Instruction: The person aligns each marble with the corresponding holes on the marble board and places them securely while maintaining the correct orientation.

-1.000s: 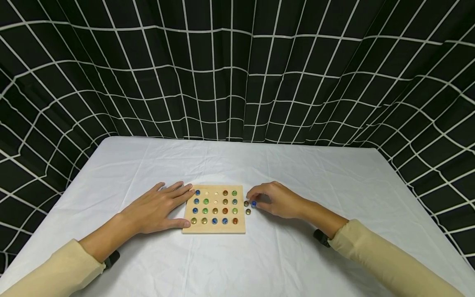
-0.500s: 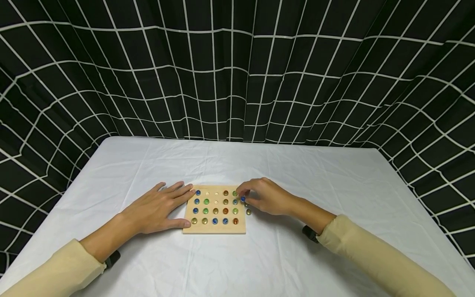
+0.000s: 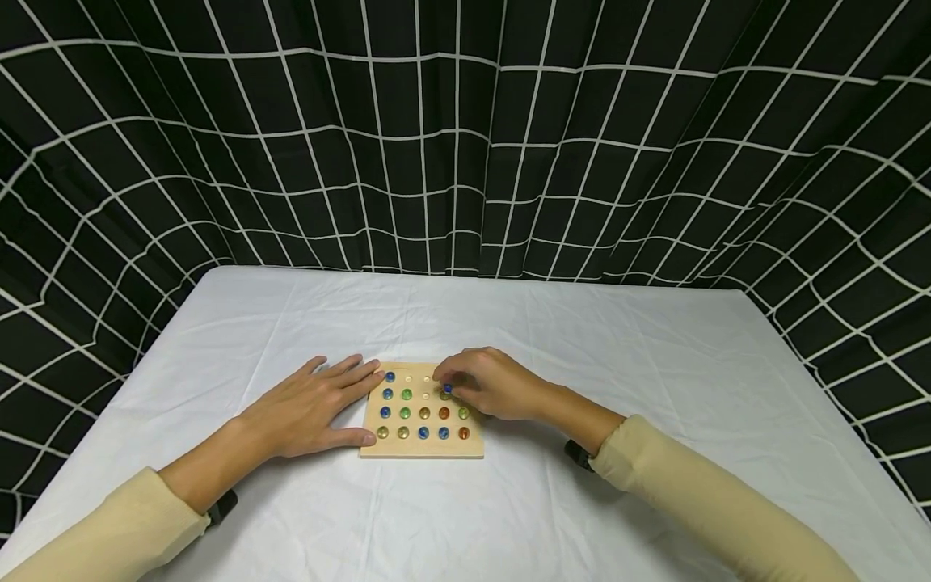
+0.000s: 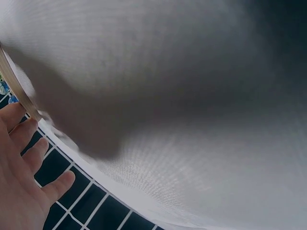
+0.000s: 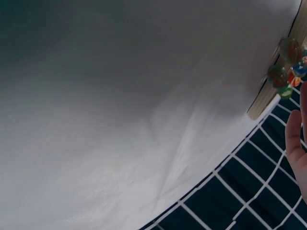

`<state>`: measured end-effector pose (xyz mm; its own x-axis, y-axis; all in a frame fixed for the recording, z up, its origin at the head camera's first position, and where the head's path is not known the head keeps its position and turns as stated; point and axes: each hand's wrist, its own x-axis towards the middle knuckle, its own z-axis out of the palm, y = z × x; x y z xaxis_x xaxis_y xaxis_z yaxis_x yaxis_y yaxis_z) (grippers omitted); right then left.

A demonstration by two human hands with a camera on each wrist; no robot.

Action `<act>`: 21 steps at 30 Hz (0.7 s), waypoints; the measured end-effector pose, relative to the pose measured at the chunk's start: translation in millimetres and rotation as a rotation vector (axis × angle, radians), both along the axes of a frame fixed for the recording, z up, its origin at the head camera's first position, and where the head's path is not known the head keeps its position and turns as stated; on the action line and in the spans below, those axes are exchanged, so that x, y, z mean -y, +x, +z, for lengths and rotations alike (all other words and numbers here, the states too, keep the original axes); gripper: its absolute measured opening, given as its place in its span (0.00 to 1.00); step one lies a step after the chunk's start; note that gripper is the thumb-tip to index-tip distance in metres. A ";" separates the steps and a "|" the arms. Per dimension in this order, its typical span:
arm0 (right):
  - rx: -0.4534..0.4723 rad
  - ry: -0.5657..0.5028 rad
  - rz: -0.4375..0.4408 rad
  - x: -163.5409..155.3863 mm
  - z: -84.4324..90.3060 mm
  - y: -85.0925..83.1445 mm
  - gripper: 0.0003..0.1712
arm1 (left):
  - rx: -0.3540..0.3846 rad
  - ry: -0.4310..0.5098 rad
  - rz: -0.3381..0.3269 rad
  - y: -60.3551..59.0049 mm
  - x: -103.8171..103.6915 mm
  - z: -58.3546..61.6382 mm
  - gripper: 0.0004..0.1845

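Note:
A light wooden board (image 3: 423,449) lies on the white cloth and holds rows of glass marbles in blue, green, amber and red-brown. My left hand (image 3: 309,408) rests on the board's left side with its fingers spread straight, the thumb at the near left corner. Over the upper right part of the board, my right hand (image 3: 498,384) pinches a blue marble (image 3: 447,389) between thumb and fingers. That hand hides some marbles at the far right. A few small bare hollows show in the far rows. In the left wrist view the left hand's fingers (image 4: 29,158) reach the board's edge.
Two loose marbles (image 5: 277,75) sit beside the board's edge in the right wrist view; the right hand covers that spot in the head view. White cloth (image 3: 465,525) covers the table. A black curtain with white grid lines (image 3: 465,162) hangs behind.
The right hand has moved left from the loose marbles beside the board to over the board, carrying the blue marble. The left hand has stayed in place.

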<state>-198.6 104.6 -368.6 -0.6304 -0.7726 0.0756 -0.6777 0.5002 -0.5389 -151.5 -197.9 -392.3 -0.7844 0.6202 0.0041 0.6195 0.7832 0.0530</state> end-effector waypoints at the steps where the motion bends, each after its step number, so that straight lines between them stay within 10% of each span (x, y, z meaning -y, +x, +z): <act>1: -0.004 0.006 0.005 1.8 -0.1 0.0 0.14 | 0.001 0.001 0.000 0.1 0.0 0.2 0.49; 21: -0.089 0.071 0.052 24.2 -0.3 -2.7 0.15 | -0.001 -0.004 0.000 0.1 0.8 0.2 0.49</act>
